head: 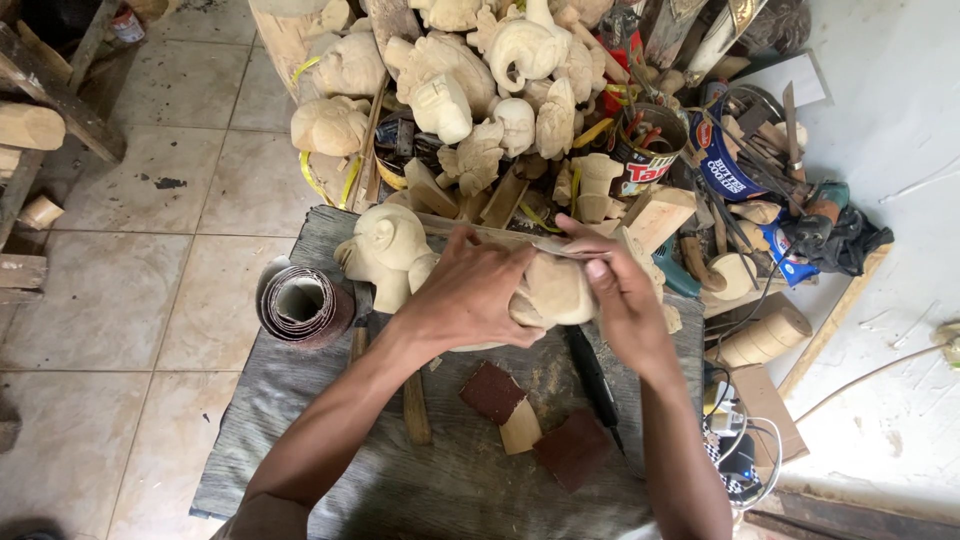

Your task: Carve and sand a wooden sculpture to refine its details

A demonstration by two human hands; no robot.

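A pale carved wooden figure (pixel 555 290) rests on a grey wooden board (pixel 300 440) in the middle of the head view. My left hand (pixel 470 295) wraps over its left side and grips it. My right hand (pixel 615 290) presses a strip of sandpaper (pixel 565 245) against the top of the carving with thumb and fingers. A second unfinished carving (pixel 385 250), a round head shape, stands just left of my left hand.
A roll of sandpaper (pixel 300 305) lies at the board's left edge. Sandpaper scraps (pixel 490 390) and a dark tool (pixel 595 380) lie near my wrists. A heap of pale carvings (pixel 450 90) is behind, with tins and tools (pixel 720 150) to the right. The floor is tiled.
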